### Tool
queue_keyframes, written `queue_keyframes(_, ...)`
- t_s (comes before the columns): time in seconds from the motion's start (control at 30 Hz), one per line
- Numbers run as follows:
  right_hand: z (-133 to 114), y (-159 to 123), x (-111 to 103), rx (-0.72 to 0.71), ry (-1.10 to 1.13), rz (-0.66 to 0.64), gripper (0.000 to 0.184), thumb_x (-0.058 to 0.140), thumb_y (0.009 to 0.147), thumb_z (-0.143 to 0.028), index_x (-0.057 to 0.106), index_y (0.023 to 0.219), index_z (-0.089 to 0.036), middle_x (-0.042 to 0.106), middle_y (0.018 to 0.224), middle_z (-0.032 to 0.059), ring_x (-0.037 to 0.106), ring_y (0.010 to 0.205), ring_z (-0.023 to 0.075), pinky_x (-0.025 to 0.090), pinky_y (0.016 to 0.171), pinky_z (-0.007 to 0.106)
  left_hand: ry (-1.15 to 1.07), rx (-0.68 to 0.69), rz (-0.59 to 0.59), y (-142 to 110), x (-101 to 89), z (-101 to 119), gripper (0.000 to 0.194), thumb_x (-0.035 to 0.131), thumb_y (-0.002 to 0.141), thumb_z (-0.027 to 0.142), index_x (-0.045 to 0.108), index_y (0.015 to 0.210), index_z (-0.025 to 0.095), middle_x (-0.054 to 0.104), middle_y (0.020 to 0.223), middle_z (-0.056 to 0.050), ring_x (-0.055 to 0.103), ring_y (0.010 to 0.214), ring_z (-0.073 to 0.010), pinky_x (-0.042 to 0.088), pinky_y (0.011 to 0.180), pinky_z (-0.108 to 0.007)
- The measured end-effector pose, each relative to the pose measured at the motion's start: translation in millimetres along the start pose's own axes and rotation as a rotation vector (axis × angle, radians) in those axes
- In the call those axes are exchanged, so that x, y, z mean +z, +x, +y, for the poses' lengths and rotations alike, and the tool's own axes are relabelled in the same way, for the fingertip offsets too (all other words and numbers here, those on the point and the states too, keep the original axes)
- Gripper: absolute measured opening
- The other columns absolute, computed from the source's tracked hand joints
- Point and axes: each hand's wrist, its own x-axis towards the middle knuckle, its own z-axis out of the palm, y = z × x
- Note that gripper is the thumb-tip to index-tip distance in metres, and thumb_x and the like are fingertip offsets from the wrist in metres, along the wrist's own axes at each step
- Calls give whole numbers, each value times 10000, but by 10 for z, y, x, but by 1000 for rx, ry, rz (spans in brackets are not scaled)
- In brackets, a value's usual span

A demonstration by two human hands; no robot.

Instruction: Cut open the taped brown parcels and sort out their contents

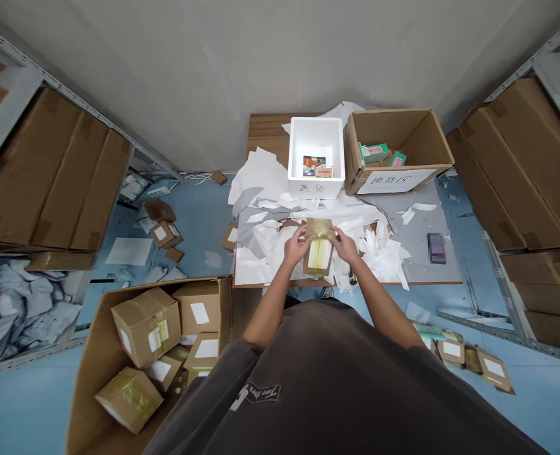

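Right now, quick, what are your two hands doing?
Left hand: fingers closed on the left side of the small taped box.
Right hand: fingers closed on the same box's right side.

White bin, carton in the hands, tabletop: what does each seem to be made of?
White bin: plastic or foam, fairly matt; the thick, plain walls leave it open.
Carton: probably corrugated cardboard, dull and brown, with shiny yellowish tape across it.
Tabletop: wood or wood-look laminate, judging by the brown grain at its bare far left corner.
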Motion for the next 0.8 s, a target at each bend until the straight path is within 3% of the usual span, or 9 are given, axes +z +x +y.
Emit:
queue_keyframes(0.1, -8, 380, 6, 156, -77, -14, 590, 470, 1070, -464, 553, 1580, -180, 793, 943, 80, 735, 909, 287, 573, 870, 370, 66, -95, -78, 261, 54, 11, 725, 631, 1011, 319, 388, 1695, 308, 695, 1492, -57, 734, 1218, -263, 574, 1082, -398)
queue_keyframes(0.2, 23, 476, 147, 221, -114, -161, 690, 540, 981, -286, 458, 1656, -163, 810, 1081, 104, 742, 971, 297, 580, 897, 369, 137, -183, -213, 298, 176, -144, 913, 686, 909, 206, 294, 1734, 232, 653, 1537, -121, 666, 1345, -328, 532, 1145, -470)
queue_keyframes(0.27, 77, 357, 245, 197, -122, -171, 786, 548, 933, -215, 380, 1700, -179, 773, 1285, 118, 734, 1075, 302, 579, 961, 380, 142, -162, -199, 170, 225, -323, 936, 674, 899, 193, 264, 1741, 196, 573, 1612, -158, 578, 1453, -338, 487, 1198, -480)
queue_keyframes(0.37, 212, -13, 362, 111, -124, -128, 838, 565, 912, -196, 337, 1718, -213, 613, 1559, 125, 684, 1241, 309, 558, 1052, 404, 110, -27, -153, -182, 256, -603, 914, 666, 906, 228, 282, 1735, 228, 442, 1710, -147, 439, 1566, -318, 429, 1257, -473)
queue_keyframes(0.47, 330, -430, 491, 49, -142, -289, 970, 700, 834, -191, 322, 1725, -251, 583, 1578, 138, 645, 1308, 328, 544, 1068, 420, 80, 52, -285, -524, 311, -744, 1020, 739, 821, 198, 287, 1734, 243, 334, 1767, -128, 382, 1602, -326, 414, 1275, -472)
queue_keyframes(0.57, 338, -668, 576, 50, -147, -350, 1020, 727, 857, -213, 240, 1752, -264, 670, 1422, 133, 663, 1249, 311, 536, 1049, 421, 112, 32, -326, -639, 343, -669, 971, 722, 840, 182, 326, 1724, 263, 377, 1753, -98, 416, 1586, -316, 442, 1253, -460)
queue_keyframes(0.63, 279, -647, 524, 56, -146, -285, 867, 660, 964, -283, 277, 1742, -263, 694, 1346, 131, 678, 1187, 303, 534, 1036, 431, 148, 21, -283, -563, 291, -529, 828, 695, 917, 244, 406, 1692, 275, 533, 1654, -85, 538, 1493, -298, 484, 1203, -428)
queue_keyframes(0.73, 145, -353, 289, -11, -121, -142, 571, 490, 1095, -413, 469, 1649, -276, 696, 1373, 129, 672, 1194, 305, 517, 1068, 436, 184, -25, -158, -302, 143, -273, 622, 633, 1026, 424, 520, 1626, 303, 773, 1325, -55, 749, 1145, -253, 554, 1065, -368)
queue_keyframes(0.8, 55, -65, 127, -31, -86, -64, 541, 413, 1118, -460, 513, 1610, -260, 713, 1375, 116, 678, 1186, 303, 519, 1069, 424, 192, -66, -50, -94, 83, -116, 573, 589, 1055, 480, 548, 1602, 315, 808, 1203, -45, 769, 1037, -245, 559, 1021, -355)
